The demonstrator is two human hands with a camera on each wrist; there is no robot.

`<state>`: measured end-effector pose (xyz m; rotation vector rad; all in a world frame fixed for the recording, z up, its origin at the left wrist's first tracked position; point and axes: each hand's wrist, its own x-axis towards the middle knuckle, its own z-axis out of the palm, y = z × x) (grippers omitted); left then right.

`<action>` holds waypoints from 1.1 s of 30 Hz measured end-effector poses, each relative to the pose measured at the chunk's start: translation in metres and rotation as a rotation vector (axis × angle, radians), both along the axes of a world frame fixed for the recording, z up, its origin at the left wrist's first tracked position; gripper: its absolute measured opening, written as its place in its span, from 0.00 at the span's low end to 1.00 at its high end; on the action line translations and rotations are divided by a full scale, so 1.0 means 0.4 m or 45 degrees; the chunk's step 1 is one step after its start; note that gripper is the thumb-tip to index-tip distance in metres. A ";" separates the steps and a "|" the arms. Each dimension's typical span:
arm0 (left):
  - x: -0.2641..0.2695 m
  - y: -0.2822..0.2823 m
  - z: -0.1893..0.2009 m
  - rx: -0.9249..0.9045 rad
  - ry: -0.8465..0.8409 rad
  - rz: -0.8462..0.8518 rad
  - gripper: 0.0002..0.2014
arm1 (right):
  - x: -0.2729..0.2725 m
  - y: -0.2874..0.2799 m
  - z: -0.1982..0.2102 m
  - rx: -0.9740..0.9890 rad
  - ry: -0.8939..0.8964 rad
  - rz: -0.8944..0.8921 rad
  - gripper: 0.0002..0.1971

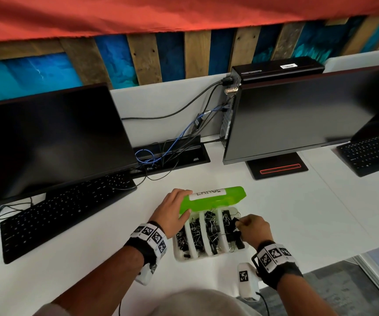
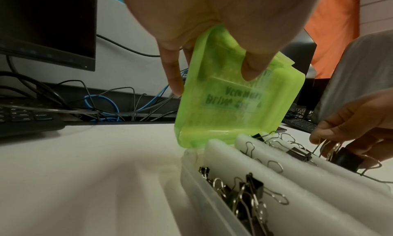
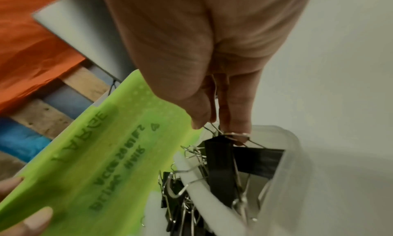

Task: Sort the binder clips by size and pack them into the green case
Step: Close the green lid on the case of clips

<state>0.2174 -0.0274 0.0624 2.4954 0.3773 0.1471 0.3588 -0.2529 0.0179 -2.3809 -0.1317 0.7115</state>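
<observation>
The case stands open on the white desk: a translucent tray [image 1: 179,253] split by white dividers into several lanes full of black binder clips [image 1: 195,233], with a green lid [image 1: 215,199] labelled LARGE tilted up at the back. My left hand [image 1: 174,210] grips the lid's left end [image 2: 231,96], thumb on its inner face and fingers behind. My right hand [image 1: 251,226] pinches the wire handles of a large black binder clip [image 3: 221,148] over the rightmost lane [image 1: 231,229]. More large clips [image 3: 258,160] lie beneath it.
A keyboard [image 1: 63,213] and dark monitor [image 1: 47,142] stand to the left, a second monitor [image 1: 298,119] and keyboard [image 1: 370,151] to the right. A cable tray with blue and black cables [image 1: 161,153] lies behind the case. The desk's front edge [image 1: 320,261] runs close to my right wrist.
</observation>
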 end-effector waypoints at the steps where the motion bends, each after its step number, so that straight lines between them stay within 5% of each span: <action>1: -0.003 -0.002 0.001 -0.002 0.004 -0.002 0.23 | -0.004 -0.010 -0.004 0.016 0.003 -0.005 0.05; 11: -0.033 -0.029 0.000 0.042 0.041 -0.068 0.25 | -0.039 -0.111 0.019 0.189 -0.224 0.022 0.05; 14: -0.043 -0.036 -0.011 0.056 0.038 -0.088 0.23 | -0.078 -0.104 0.026 0.294 -0.353 0.402 0.11; 17: -0.039 -0.039 -0.013 0.063 0.023 -0.083 0.22 | -0.095 -0.081 -0.003 0.141 -0.549 0.791 0.18; 24: -0.053 -0.045 -0.016 0.086 0.033 -0.123 0.23 | -0.092 -0.071 -0.042 0.074 -0.704 0.762 0.21; 29: -0.063 -0.048 -0.022 0.108 0.046 -0.161 0.24 | -0.072 -0.061 -0.034 0.170 -0.466 0.337 0.22; 33: -0.068 -0.050 -0.022 0.095 0.069 -0.166 0.25 | -0.060 -0.103 -0.052 0.411 -0.217 0.047 0.32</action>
